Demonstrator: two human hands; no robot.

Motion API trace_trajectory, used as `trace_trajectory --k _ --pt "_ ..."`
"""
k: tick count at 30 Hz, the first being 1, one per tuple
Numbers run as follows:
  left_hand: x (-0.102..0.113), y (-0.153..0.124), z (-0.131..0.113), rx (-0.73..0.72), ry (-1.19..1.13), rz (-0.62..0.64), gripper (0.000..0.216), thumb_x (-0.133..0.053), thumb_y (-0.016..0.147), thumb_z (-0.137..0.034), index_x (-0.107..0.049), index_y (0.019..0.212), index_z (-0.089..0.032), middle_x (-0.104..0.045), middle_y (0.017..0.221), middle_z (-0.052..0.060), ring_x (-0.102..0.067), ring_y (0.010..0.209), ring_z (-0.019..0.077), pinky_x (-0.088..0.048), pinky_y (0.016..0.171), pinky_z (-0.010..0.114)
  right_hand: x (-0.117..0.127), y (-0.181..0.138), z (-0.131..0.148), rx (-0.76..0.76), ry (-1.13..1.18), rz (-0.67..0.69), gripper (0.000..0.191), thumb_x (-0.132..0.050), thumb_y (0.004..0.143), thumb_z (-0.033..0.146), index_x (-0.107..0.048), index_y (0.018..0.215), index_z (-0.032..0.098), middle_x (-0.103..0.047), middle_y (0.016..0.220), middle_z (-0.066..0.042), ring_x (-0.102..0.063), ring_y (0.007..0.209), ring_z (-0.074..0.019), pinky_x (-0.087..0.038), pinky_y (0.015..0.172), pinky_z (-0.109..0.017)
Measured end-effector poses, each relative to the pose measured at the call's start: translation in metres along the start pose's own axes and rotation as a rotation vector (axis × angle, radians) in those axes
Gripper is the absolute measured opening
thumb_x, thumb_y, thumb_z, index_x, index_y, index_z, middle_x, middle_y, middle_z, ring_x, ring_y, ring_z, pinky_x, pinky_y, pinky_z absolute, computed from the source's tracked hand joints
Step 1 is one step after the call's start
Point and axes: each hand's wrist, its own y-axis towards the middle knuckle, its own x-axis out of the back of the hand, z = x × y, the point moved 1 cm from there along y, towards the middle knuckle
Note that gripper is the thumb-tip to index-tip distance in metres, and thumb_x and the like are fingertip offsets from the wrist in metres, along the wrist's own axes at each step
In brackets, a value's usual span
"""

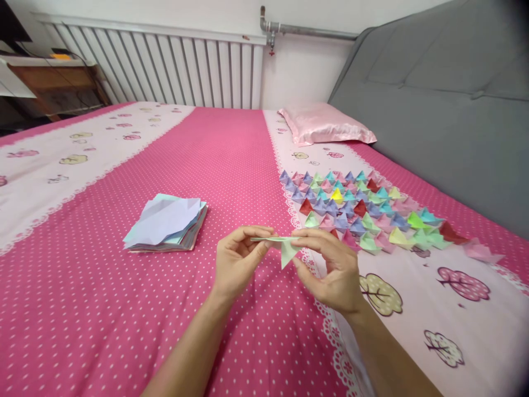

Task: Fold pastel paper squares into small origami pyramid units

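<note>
A pale green folded paper [288, 252] is held up above the bed between both hands, with a pointed flap hanging down from its flat top edge. My left hand [239, 259] pinches its left end between thumb and fingers. On the other side, my right hand [330, 270] has its fingers along the top edge, and the thumb sits lower beside the hanging flap. Just beyond the right hand stand rows of folded paper boats [359, 207] in many colours. A stack of loose paper sheets [169, 220], lavender on top, lies to the left.
A pink dotted bedspread [103, 309] with pale printed bands covers the bed. The pink pillow [326, 122] lies at the far right, beside a grey padded headboard [446, 94]. Along the back wall run a white radiator [173, 66] and a pipe [309, 30]. A wooden table [53, 82] stands far left.
</note>
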Motion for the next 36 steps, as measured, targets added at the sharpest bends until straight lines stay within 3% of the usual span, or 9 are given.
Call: trace_trajectory --k 4,9,13,17,20,26,29,33,36 --pt "0.0 0.0 0.001 0.086 -0.005 -0.049 0.01 -0.072 0.068 -0.019 -0.067 0.075 -0.014 -0.07 0.072 0.003 -0.065 0.065 0.012 -0.054 0.064 0.022 -0.003 -0.001 -0.002 -0.048 0.042 0.002 0.038 -0.062 0.07 0.004 -0.062 0.104 0.021 -0.064 0.103 -0.006 -0.06 0.099 -0.0193 -0.054 0.081 -0.035" --pt "0.0 0.0 0.003 0.134 -0.013 -0.059 0.012 -0.071 0.07 -0.024 -0.066 0.073 -0.014 -0.069 0.067 0.002 -0.065 0.061 0.0112 -0.054 0.062 0.022 -0.005 -0.002 -0.004 -0.06 0.074 -0.031 0.026 -0.061 0.074 0.004 -0.066 0.092 0.022 -0.066 0.096 -0.004 -0.062 0.092 -0.0175 -0.054 0.078 -0.033" --pt "0.0 0.0 0.003 0.145 -0.043 -0.06 0.012 -0.07 0.071 -0.025 -0.065 0.072 -0.014 -0.066 0.063 0.0 -0.063 0.056 0.0094 -0.053 0.056 0.019 -0.004 -0.003 -0.004 -0.035 0.079 -0.051 0.027 -0.056 0.076 0.0 -0.067 0.086 0.022 -0.068 0.09 -0.002 -0.064 0.086 -0.0153 -0.052 0.078 -0.032" --pt "0.001 0.001 0.002 0.133 -0.019 -0.096 0.016 -0.067 0.073 -0.025 -0.064 0.086 -0.016 -0.062 0.061 -0.003 -0.053 0.045 0.0058 -0.045 0.042 0.016 -0.004 -0.003 -0.003 0.006 0.084 -0.045 0.026 -0.057 0.076 0.0 -0.067 0.083 0.023 -0.069 0.084 0.0 -0.064 0.082 -0.0141 -0.051 0.074 -0.03" --pt "0.001 0.001 0.0 0.095 0.037 -0.085 0.028 -0.065 0.074 -0.021 -0.064 0.102 -0.019 -0.064 0.067 -0.002 -0.052 0.049 0.0056 -0.044 0.045 0.016 -0.005 -0.004 -0.003 -0.071 0.095 -0.044 0.022 -0.06 0.077 0.005 -0.066 0.086 0.024 -0.069 0.082 0.001 -0.063 0.078 -0.013 -0.051 0.07 -0.027" --pt "-0.001 -0.001 0.0 0.032 0.178 -0.007 0.017 -0.06 0.077 -0.017 -0.073 0.088 -0.019 -0.068 0.079 0.003 -0.055 0.056 0.0066 -0.048 0.051 0.018 -0.008 -0.007 -0.004 -0.361 0.241 -0.134 0.012 -0.063 0.078 0.019 -0.062 0.089 0.024 -0.065 0.074 0.003 -0.061 0.065 -0.0108 -0.049 0.059 -0.022" --pt "-0.002 -0.001 0.0 0.023 0.16 -0.01 0.021 -0.06 0.077 -0.018 -0.071 0.096 -0.02 -0.068 0.083 0.003 -0.056 0.056 0.0062 -0.049 0.053 0.018 -0.009 -0.007 -0.005 -0.473 0.352 -0.138 0.012 -0.059 0.082 0.025 -0.059 0.094 0.023 -0.06 0.064 0.004 -0.055 0.055 -0.0098 -0.046 0.052 -0.022" --pt "-0.003 -0.003 0.0 0.025 0.088 0.021 0.034 -0.064 0.075 -0.019 -0.064 0.11 -0.02 -0.067 0.092 0.005 -0.063 0.071 0.0109 -0.053 0.062 0.021 -0.01 -0.008 -0.008 -0.533 0.421 -0.175 0.019 -0.051 0.086 0.027 -0.057 0.104 0.024 -0.055 0.059 0.005 -0.05 0.05 -0.01 -0.043 0.049 -0.023" --pt "-0.002 -0.005 0.002 -0.02 0.118 0.08 0.044 -0.067 0.072 -0.017 -0.061 0.115 -0.02 -0.066 0.101 0.008 -0.063 0.08 0.014 -0.054 0.072 0.026 -0.009 -0.008 -0.011 -0.495 0.418 -0.215 0.017 -0.05 0.086 0.025 -0.06 0.099 0.025 -0.061 0.073 0.001 -0.053 0.055 -0.0108 -0.045 0.05 -0.024"
